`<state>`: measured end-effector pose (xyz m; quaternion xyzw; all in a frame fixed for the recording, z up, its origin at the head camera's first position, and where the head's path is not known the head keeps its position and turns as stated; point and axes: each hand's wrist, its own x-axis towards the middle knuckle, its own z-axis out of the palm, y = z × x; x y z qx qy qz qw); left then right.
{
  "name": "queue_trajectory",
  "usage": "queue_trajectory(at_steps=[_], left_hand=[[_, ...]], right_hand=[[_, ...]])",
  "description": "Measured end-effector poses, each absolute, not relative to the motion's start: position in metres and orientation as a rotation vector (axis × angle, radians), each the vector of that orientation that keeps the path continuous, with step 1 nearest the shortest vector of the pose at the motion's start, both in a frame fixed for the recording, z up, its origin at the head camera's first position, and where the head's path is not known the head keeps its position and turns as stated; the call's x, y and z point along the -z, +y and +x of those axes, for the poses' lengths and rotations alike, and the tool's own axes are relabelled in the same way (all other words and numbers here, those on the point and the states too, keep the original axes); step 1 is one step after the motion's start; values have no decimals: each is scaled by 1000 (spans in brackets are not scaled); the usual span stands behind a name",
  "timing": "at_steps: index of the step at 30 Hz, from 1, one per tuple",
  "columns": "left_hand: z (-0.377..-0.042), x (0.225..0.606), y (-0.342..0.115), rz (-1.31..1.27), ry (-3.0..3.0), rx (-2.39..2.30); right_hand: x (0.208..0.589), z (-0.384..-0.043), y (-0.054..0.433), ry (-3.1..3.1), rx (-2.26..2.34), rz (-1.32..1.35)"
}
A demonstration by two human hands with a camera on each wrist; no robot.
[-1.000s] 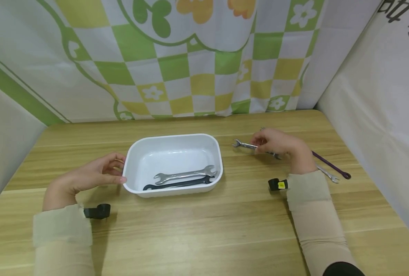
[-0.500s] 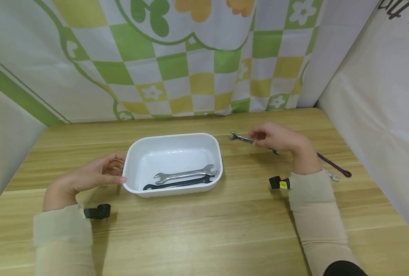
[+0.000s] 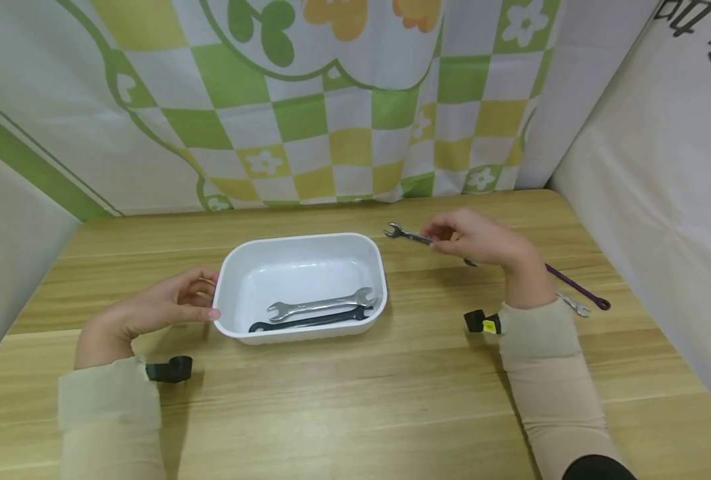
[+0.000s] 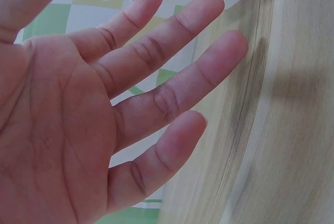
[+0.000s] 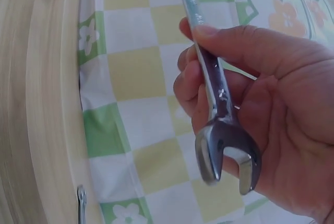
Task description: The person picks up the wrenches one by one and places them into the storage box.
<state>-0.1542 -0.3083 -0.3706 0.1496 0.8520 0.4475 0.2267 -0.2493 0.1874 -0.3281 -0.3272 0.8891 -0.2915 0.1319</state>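
Observation:
My right hand (image 3: 481, 239) pinches a silver double open-end wrench (image 3: 408, 235) by its middle, thumb against fingers, above the table to the right of a white plastic bin (image 3: 298, 247). In the right wrist view one open jaw of that wrench (image 5: 222, 98) points towards the camera. My left hand (image 3: 157, 303) is at the bin's left side, thumb tip at the rim; its fingers (image 4: 193, 78) look spread and mostly straight in the left wrist view. Inside the bin lie a larger silver open-end wrench (image 3: 322, 305) and a black wrench (image 3: 313, 320), near the front wall.
Right of my right hand, a purple wrench (image 3: 577, 287) and a silver wrench (image 3: 573, 305) lie on the wooden table (image 3: 355, 407), partly hidden by the forearm. A checkered curtain (image 3: 355, 147) hangs along the back edge; a white sheet (image 3: 661, 167) borders the right.
My right hand has raised the silver wrench and carried it leftward and slightly back, closer to the bin. The left hand and the bin stay in place.

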Motion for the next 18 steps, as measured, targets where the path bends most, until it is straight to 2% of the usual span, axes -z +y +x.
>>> queue_trajectory(at_steps=[18], left_hand=[[-155,370,-307,398,2338,-1225]], right_hand=[[333,-240,147,2517,939,-1150]])
